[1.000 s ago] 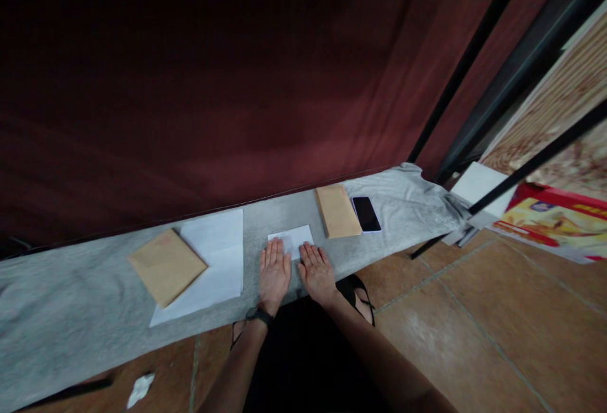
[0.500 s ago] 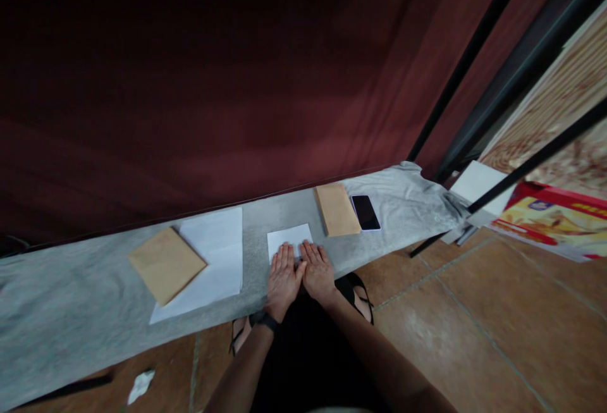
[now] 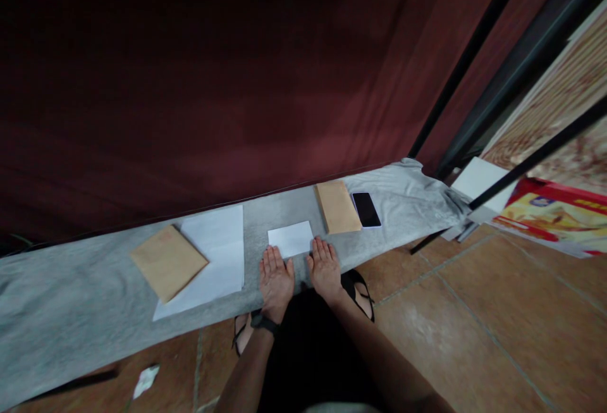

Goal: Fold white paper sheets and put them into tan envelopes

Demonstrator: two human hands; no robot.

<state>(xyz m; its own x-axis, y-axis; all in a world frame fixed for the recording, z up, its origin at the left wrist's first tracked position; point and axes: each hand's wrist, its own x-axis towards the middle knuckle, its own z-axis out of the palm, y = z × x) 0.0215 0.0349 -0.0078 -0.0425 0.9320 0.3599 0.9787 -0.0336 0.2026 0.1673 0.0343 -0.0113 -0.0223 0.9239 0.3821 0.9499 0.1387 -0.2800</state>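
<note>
A small white rectangle of paper [image 3: 291, 238], perhaps folded, lies flat on the grey cloth in front of me. My left hand [image 3: 275, 280] rests at its lower left corner, palm down, fingers stretched out. At the lower right corner lies my right hand [image 3: 324, 269], also flat with its fingers extended. Neither hand grips anything. Just right of the paper is a brown envelope [image 3: 339, 207], with a dark-screened phone [image 3: 366, 210] beside it. To the left, large white sheets [image 3: 222, 242] lie partly under another brown envelope [image 3: 168, 262].
The narrow bench [image 3: 71, 299] is covered with grey cloth and runs along a dark red wall [image 3: 237, 116]. Black metal poles [image 3: 469, 59] and a red and yellow box [image 3: 554, 214] stand at the right. A scrap of white tissue [image 3: 146, 380] lies on the tiled floor.
My hands have moved apart, the left outward to the left and the right outward to the right. More of the small white paper now shows between them.
</note>
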